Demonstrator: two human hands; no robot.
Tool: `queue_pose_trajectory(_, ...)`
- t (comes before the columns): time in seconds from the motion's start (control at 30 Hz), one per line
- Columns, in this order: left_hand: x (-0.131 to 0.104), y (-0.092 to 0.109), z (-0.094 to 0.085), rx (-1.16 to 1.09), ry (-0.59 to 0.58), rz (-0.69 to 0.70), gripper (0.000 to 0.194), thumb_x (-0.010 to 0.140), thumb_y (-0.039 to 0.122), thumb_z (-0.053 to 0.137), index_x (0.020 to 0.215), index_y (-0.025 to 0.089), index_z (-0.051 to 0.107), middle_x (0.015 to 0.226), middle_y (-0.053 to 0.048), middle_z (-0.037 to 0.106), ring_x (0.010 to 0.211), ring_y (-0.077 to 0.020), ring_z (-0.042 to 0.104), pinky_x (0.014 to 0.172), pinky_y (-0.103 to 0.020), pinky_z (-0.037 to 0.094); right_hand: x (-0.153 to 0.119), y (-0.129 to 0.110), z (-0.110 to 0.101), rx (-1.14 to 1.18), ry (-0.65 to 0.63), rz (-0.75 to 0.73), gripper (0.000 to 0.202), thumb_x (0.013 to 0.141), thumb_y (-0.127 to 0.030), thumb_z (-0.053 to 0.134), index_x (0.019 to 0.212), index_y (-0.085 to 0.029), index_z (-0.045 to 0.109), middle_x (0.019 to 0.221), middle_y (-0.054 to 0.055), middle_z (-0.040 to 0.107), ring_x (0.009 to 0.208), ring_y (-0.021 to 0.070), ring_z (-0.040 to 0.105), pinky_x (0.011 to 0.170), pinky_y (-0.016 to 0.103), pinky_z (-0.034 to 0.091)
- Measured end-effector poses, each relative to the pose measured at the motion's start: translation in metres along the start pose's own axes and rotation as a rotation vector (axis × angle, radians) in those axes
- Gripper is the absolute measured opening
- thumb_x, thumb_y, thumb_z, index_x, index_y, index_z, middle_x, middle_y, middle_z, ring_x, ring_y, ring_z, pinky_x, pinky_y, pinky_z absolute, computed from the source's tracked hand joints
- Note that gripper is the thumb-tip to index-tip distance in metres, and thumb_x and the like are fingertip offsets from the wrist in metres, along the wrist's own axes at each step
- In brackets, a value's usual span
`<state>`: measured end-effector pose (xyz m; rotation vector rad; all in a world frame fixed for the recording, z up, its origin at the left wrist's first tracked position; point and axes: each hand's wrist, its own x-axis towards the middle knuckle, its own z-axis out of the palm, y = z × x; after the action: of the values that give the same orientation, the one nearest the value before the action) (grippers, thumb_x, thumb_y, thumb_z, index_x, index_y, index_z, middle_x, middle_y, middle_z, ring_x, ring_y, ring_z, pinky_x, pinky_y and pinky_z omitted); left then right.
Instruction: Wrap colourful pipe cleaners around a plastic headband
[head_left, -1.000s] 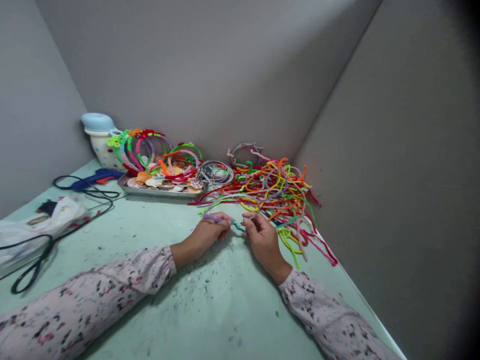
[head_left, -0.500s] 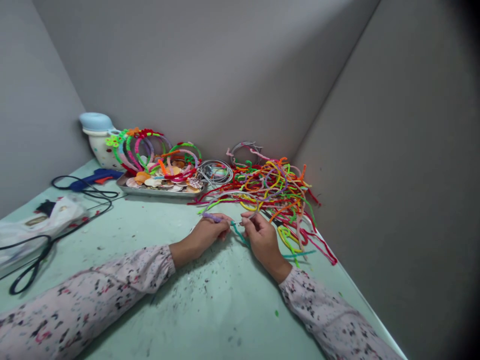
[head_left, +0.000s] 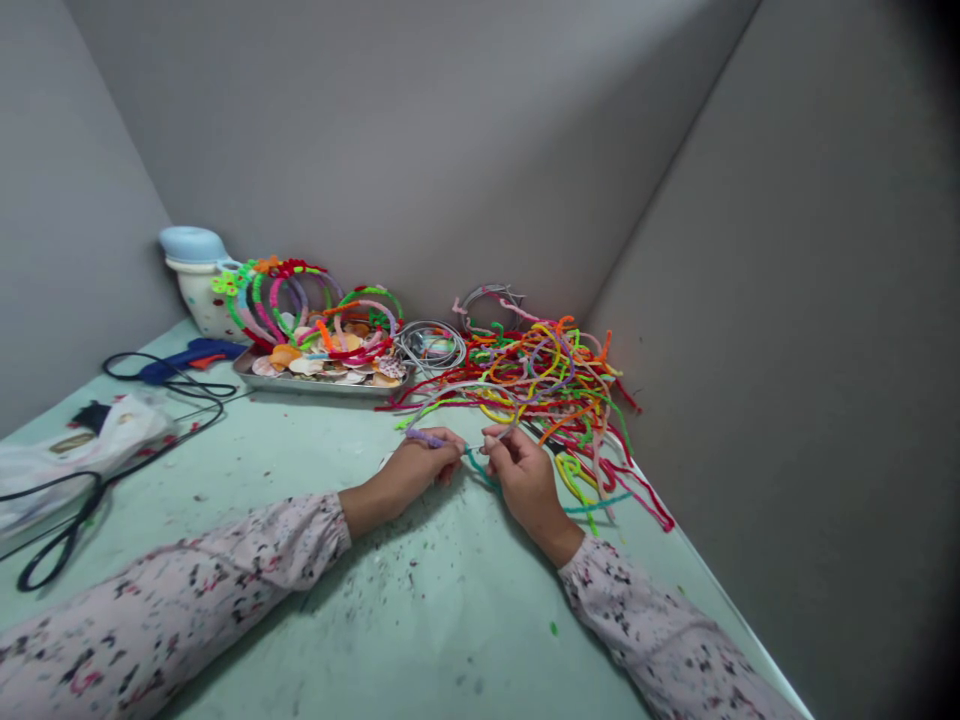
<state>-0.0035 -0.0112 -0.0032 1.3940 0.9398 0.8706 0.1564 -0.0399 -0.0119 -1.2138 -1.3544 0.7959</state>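
Note:
My left hand (head_left: pixel 424 462) is closed in a pinch on a grey wire hoop, at the part wrapped in purple pipe cleaner (head_left: pixel 424 438). A teal pipe cleaner (head_left: pixel 480 470) starts on the wire beside my left fingertips and runs under my right hand. Its loose end comes out on the far side, over the table. My right hand (head_left: pixel 525 478) pinches the bare wire a short way to the right of the teal start. Beyond both hands, the rest of the thin grey wire (head_left: pixel 466 386) arcs up and blends into the pile behind it.
A tangled heap of coloured pipe cleaners (head_left: pixel 555 365) lies behind my right hand. Coiled wire (head_left: pixel 431 345) sits beside a metal tray (head_left: pixel 322 386) with shells and wrapped hoops. At left are a blue-lidded bottle (head_left: pixel 202 290), a blue tool (head_left: pixel 187 357), a black cord (head_left: pixel 97 480) and a plastic bag (head_left: pixel 112 440).
Both hands stay nearly in place with the same grips. The teal pipe cleaner has shifted slightly, its loose end on the right now a little higher.

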Motion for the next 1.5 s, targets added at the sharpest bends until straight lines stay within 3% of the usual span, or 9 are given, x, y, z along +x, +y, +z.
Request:
queue_pose_trajectory(0.63,0.003,-0.005,-0.002,0.017,-0.009,-0.001,0.013,0.073,0.024,0.053,0.064,0.015,0.054,0.053,0.004,0.048,0.047,-0.0083,0.043,0.048,-0.022,0.030,-0.001,0.001,-0.001,-0.013,-0.023,-0.006,0.022,0.084,-0.035,0.055,0.095,-0.017,0.061,0.068,-0.001,0.058,0.053,0.0109,0.052,0.048,0.021,0.041)
queue_pose_trajectory(0.83,0.002,-0.004,-0.001,-0.034,-0.035,-0.007,0.009,0.075,0.023,0.052,0.074,0.015,0.057,0.059,0.003,0.053,0.049,-0.0089,0.048,0.048,-0.022,0.032,0.001,0.002,-0.001,0.004,-0.015,0.006,0.020,0.083,-0.034,0.055,0.093,-0.018,0.061,0.067,-0.002,0.059,0.051,0.0105,0.051,0.048,0.021,0.041)
queue_pose_trajectory(1.5,0.003,-0.008,-0.003,-0.041,0.045,-0.010,0.012,0.073,0.024,0.052,0.066,0.015,0.055,0.054,0.003,0.049,0.044,-0.0081,0.042,0.045,-0.022,0.029,-0.001,0.007,0.000,0.006,-0.069,-0.020,0.022,0.087,-0.039,0.054,0.094,-0.020,0.061,0.073,0.000,0.062,0.055,0.0122,0.055,0.050,0.023,0.043)
